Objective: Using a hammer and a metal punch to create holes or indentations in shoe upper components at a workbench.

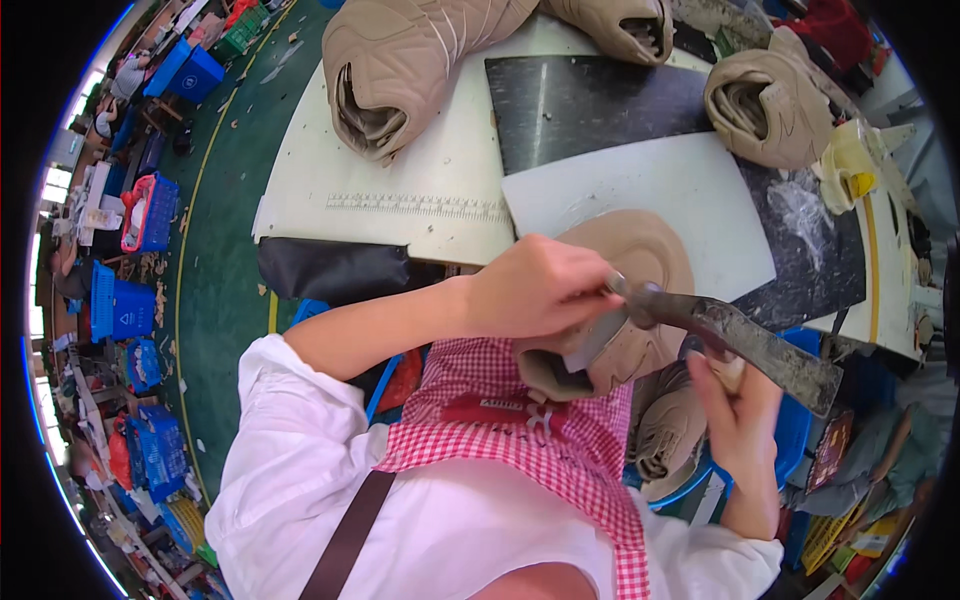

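Observation:
My left hand [540, 290] is closed in a pinch around a short metal punch-like tool [617, 286], its lower end hidden by the fingers. Right beside that tool is the rounded face of a hammer's steel head [755, 342]; I cannot tell whether they touch. The hammer's light handle is gripped in my right hand [742, 405]. Beneath both hands lies a tan shoe upper [640, 240], reaching from the white sheet over the table's near edge toward my apron. Its opening faces me, with a pale grey patch next to it.
More rolled tan uppers [765, 110] sit at the table's back and right. A black slab [600, 105], a white sheet [720, 180], a printed ruler [420, 207] and crumpled clear plastic [800, 212] lie around. A blue tub [795, 440] with uppers stands below right.

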Motion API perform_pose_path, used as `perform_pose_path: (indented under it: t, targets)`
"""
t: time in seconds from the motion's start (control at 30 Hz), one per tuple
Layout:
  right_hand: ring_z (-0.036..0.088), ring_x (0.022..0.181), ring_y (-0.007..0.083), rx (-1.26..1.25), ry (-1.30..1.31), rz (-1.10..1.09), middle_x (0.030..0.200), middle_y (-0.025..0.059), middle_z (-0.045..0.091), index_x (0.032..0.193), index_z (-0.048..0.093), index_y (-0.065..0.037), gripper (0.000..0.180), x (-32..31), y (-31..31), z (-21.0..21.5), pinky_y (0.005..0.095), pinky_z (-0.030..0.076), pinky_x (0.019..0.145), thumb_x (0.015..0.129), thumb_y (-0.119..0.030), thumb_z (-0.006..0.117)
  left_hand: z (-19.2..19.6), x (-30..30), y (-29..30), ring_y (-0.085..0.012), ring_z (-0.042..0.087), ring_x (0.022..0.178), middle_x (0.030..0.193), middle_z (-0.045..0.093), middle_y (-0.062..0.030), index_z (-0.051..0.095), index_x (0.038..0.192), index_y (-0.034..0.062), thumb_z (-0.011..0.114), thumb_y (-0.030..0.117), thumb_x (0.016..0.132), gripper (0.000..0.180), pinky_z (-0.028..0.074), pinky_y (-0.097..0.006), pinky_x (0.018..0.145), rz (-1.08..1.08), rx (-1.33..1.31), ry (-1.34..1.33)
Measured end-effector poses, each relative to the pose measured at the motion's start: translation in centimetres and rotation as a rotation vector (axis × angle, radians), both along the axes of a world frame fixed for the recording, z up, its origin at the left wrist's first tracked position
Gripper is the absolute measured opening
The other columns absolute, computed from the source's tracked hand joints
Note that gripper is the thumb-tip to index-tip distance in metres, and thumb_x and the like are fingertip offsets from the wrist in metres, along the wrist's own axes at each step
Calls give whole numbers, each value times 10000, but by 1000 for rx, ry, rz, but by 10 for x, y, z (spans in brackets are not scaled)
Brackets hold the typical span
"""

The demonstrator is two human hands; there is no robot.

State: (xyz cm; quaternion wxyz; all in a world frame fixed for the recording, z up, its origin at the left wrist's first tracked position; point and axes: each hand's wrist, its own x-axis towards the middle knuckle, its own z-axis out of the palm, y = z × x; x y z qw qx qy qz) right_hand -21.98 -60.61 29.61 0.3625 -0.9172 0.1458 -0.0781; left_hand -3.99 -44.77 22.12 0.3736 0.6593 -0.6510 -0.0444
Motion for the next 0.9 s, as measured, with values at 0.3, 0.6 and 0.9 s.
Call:
perform_pose_path:
  t: [0.3, 0.6, 0.9]
  targets:
    - [513, 637, 131, 420, -958, -178, 790, 49, 585, 934, 567, -5, 197, -30, -26, 45, 226, 399, 575, 829, -165, 613, -5, 2, -13, -96, 605, 651, 787, 635, -34, 605, 884, 4, 618, 124, 839, 129, 502, -238, 616, 113, -17, 947]
    - [486, 714, 90, 143, -45, -318, 825, 41, 564, 954, 537, 10, 301, 19, -39, -47, 226, 415, 644, 741, -111, 713, -11, 12, -1, -109, 610, 773, 864, 623, -68, 566, 980, -25, 557, 122, 880, 179, 509, -234, 668, 115, 54, 988]
    - [516, 686, 189, 29, 9, 35, 770, 83, 555, 862, 500, -8, 452, 100, -46, -51, 309, 432, 644, 546, -115, 805, 14, -2, 11, -123, 618, 761, 823, 625, -75, 569, 930, -25, 535, 103, 889, 139, 513, -243, 683, 45, -15, 1212]
